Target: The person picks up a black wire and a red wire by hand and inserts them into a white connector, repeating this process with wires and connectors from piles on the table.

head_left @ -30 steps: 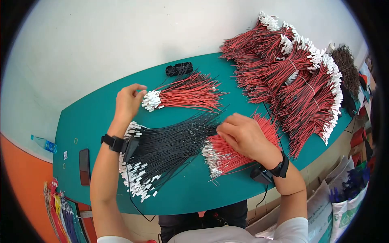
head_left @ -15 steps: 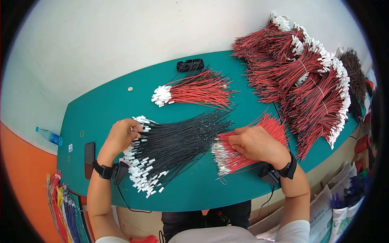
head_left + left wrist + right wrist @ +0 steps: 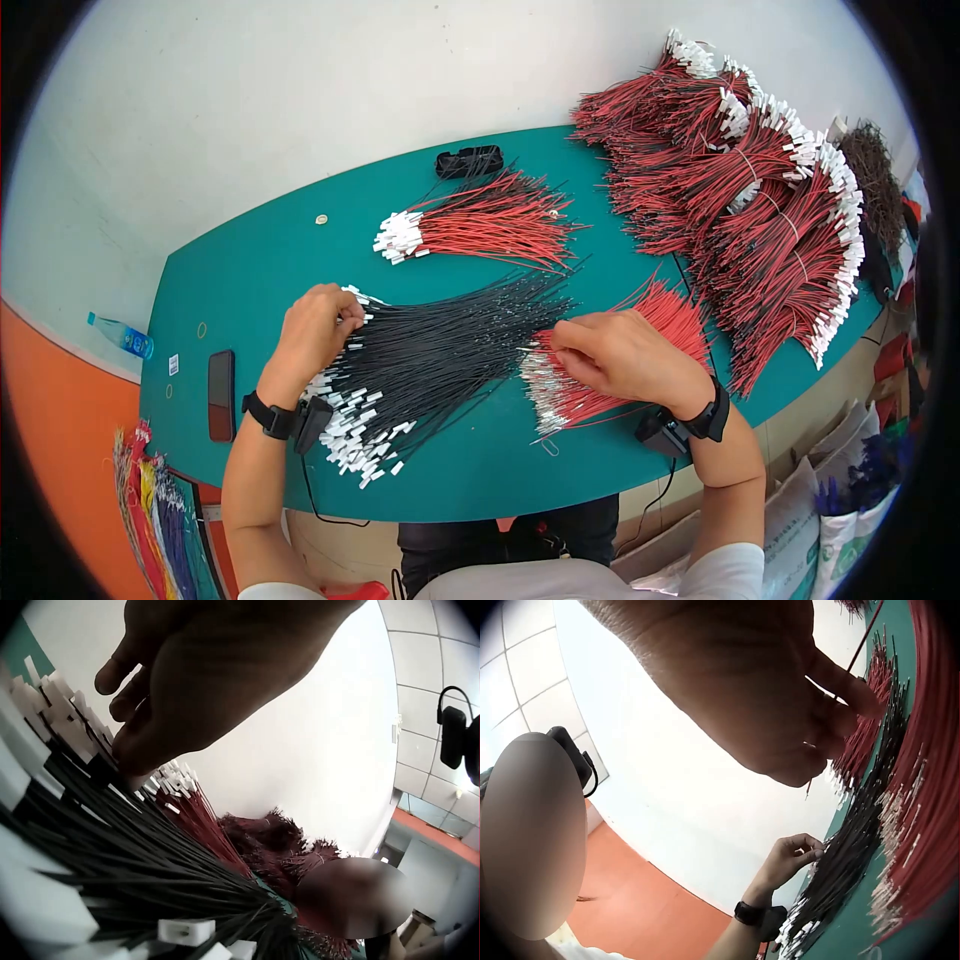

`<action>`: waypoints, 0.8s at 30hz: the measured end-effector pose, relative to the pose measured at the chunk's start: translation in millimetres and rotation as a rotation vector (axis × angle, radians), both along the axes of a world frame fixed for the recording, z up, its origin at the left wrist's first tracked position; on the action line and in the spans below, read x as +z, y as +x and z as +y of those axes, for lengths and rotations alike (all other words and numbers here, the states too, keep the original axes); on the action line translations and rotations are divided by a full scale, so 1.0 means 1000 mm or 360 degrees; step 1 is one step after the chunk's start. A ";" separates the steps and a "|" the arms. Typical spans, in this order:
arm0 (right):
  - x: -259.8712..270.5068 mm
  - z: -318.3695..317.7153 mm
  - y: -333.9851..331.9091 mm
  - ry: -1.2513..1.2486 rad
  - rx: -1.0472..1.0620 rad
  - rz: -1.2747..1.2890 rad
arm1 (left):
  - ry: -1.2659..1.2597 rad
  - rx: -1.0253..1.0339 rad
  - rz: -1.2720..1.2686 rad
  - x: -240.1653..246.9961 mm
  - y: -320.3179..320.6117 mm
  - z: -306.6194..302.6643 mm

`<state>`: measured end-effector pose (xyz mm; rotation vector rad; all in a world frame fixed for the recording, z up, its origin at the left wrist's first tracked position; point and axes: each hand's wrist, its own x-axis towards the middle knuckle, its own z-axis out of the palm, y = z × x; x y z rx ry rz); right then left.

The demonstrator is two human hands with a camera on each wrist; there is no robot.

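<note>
My left hand (image 3: pixel 318 328) is at the white connector end of a spread of black wires (image 3: pixel 450 330). Its curled thumb and fingers pinch at one black wire by the white connectors (image 3: pixel 64 712), the fingertips partly hidden in the left wrist view. My right hand (image 3: pixel 625 352) is over a pile of red wires (image 3: pixel 675 325) with bare pale ends (image 3: pixel 545 385). Between its curled fingers it pinches a single red wire (image 3: pixel 866 637), whose tip pokes out below the fingers. Beyond lies a bundle of joined red and black wires (image 3: pixel 500 220) with white connectors (image 3: pixel 398 237).
Large tied bundles of red and black wires (image 3: pixel 720 190) fill the table's right side. A black case (image 3: pixel 470 161) stands at the back edge. At the left lie a phone (image 3: pixel 221 395), rubber bands and a plastic bottle (image 3: pixel 120 335). Cables hang from both wrist cameras.
My left hand came from the red and black bundle down to the black wires' connectors, then shifted slightly up and right. My right hand moved a little over the red wires.
</note>
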<state>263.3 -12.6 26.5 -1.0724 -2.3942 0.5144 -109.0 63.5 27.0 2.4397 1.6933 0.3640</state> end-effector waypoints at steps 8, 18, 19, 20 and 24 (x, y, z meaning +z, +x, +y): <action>0.001 -0.001 -0.002 0.0043 0.0067 0.0119 | 0.0098 -0.0072 -0.0178 0.012 -0.008 -0.010; 0.001 -0.002 -0.002 0.0068 0.0092 0.0147 | 0.0059 -0.0044 -0.0251 0.012 -0.011 -0.015; 0.001 -0.002 -0.003 0.0072 0.0090 0.0149 | 0.0069 -0.0027 -0.0262 0.014 -0.015 -0.015; 0.002 -0.002 -0.003 0.0077 0.0089 0.0152 | 0.0058 -0.0028 -0.0217 0.016 -0.021 -0.015; 0.000 -0.001 -0.003 0.0078 0.0091 0.0138 | -0.0023 0.0045 -0.0028 0.020 -0.041 -0.017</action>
